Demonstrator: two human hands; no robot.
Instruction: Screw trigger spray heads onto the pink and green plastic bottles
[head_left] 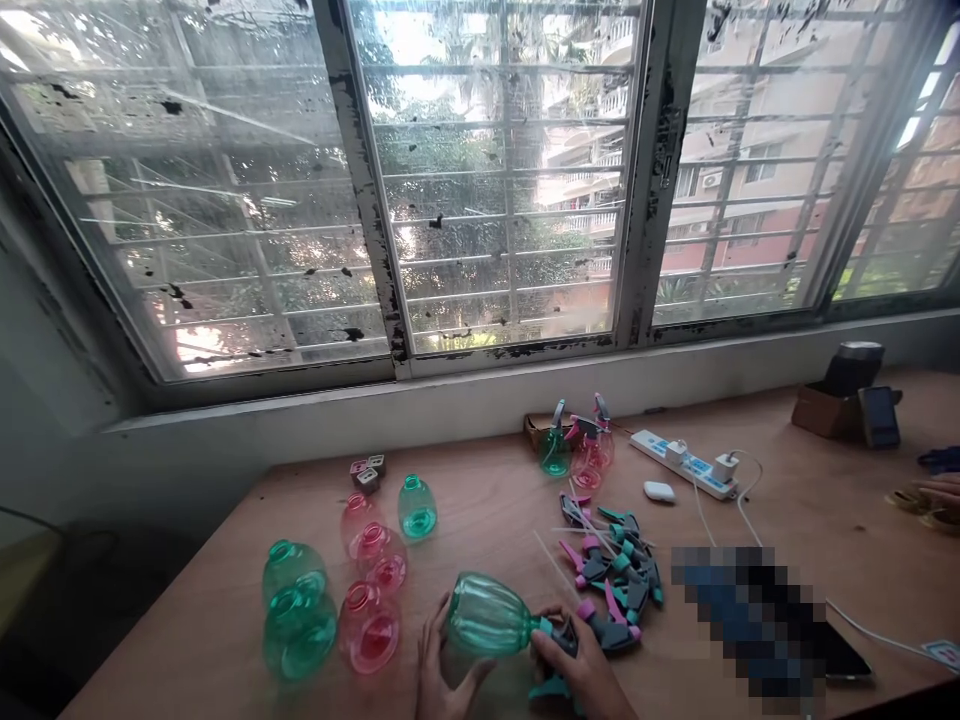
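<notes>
A translucent green spray bottle (489,615) lies sideways in the air between my hands, its neck pointing right. My left hand (444,665) curves round its base end, fingers behind and thumb below. At the neck, my right hand (574,655) is closed on the dark grey and teal spray head (559,634), which meets the bottle's mouth; the fingers partly hide the joint. Just beyond my right hand is a heap of loose spray heads (619,565) in pink, teal and grey, with thin tubes. Headless green bottles (300,632) and pink bottles (371,630) stand to the left.
Spray bottles with heads fitted (589,455) stand at the back by a brown box. A power strip (684,464), a white earbud case (659,491) and a blurred-out device (757,620) are on the right. Small blocks (367,475) sit back left. Another person's hand (937,497) shows far right.
</notes>
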